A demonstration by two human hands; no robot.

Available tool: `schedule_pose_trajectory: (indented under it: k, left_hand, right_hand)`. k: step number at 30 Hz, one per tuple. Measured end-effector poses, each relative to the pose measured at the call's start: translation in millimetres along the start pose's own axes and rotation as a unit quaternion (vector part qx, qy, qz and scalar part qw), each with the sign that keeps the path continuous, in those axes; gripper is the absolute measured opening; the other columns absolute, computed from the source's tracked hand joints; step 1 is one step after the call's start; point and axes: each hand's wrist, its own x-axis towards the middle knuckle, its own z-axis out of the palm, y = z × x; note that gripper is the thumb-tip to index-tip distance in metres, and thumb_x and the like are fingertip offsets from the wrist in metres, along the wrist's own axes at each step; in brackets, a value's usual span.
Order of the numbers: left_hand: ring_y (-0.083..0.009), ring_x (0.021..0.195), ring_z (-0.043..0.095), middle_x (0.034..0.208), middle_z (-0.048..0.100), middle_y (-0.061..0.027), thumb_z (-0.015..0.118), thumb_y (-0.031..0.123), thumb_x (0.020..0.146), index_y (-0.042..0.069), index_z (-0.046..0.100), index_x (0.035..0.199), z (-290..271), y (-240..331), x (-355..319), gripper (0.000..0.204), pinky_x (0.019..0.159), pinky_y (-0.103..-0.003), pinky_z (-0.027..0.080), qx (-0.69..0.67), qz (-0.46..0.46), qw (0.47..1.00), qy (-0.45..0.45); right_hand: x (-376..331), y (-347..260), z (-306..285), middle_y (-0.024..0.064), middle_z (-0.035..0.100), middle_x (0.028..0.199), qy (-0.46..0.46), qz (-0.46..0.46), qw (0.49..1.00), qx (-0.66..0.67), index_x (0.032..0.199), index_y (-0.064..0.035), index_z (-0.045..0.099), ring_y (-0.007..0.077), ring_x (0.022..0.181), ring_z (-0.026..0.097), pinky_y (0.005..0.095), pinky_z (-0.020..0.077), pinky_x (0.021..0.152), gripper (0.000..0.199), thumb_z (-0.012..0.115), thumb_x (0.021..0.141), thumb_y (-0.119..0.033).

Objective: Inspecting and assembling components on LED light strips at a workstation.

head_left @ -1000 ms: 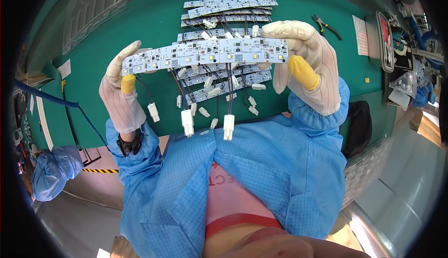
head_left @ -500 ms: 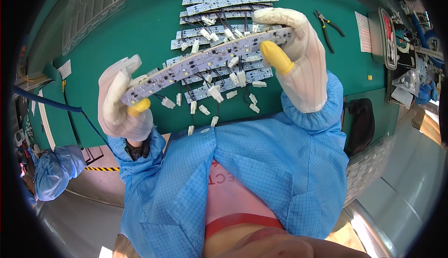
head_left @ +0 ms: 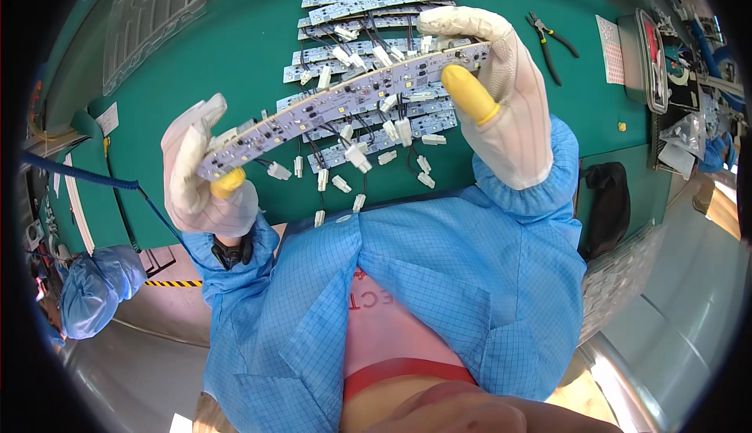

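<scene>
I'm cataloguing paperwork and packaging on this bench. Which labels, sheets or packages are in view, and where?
White printed sheet: right side of green mat, rectangular, reddish markings.
White paper label: mat's left edge, small, rectangular.
Clear plastic bags: far right, crumpled.
Clear blister tray: upper left, ribbed, transparent.

LED strip [head_left: 345, 100] – both hands' grip

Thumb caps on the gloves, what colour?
Yellow, on both thumbs; gloves otherwise white. Head view.

Pliers [head_left: 551, 37] right of boards [head_left: 368, 65]
</scene>
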Motion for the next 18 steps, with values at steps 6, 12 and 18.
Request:
schedule_pose_trajectory:
  k: [6, 12, 18]
  left_hand:
    - [-0.0318, 0.104, 0.059, 0.114, 0.055, -0.0262, 0.059, 0.038, 0.086, -0.006, 0.048, 0.122, -2, -1, -3, 0.058, 0.084, -0.038, 0.052, 0.0, -0.015, 1.0, -0.006]
    - [-0.0293, 0.101, 0.06, 0.11, 0.058, -0.0235, 0.061, 0.043, 0.084, -0.007, 0.052, 0.117, 11, 3, 4, 0.06, 0.085, -0.037, 0.051, -0.006, -0.073, 0.997, 0.036]
    - [-0.0254, 0.093, 0.063, 0.104, 0.062, -0.0217, 0.063, 0.042, 0.084, -0.008, 0.052, 0.115, 9, 3, 7, 0.06, 0.078, -0.032, 0.053, -0.061, -0.09, 0.993, 0.048]
  right_hand:
    - [-2, 0, 16, 0.009, 0.055, 0.112, 0.075, 0.011, 0.995, 0.065, 0.121, -0.0052, 0.047, 0.0171, 0.099, 0.056, 0.0244, 0.0489, 0.076, 0.055, 0.058, 0.071, 0.012]
    - [-2, -4, 6, 0.002, 0.049, 0.102, 0.027, 0.031, 0.99, 0.136, 0.127, -0.0036, 0.041, 0.0054, 0.081, 0.041, 0.0148, 0.0347, 0.067, 0.064, 0.055, 0.067, 0.01]
    - [3, 7, 6, 0.0067, 0.053, 0.1, 0.021, -0.034, 0.992, 0.121, 0.133, -0.0027, 0.036, 0.0053, 0.079, 0.047, 0.0165, 0.0379, 0.064, 0.064, 0.066, 0.077, -0.01]
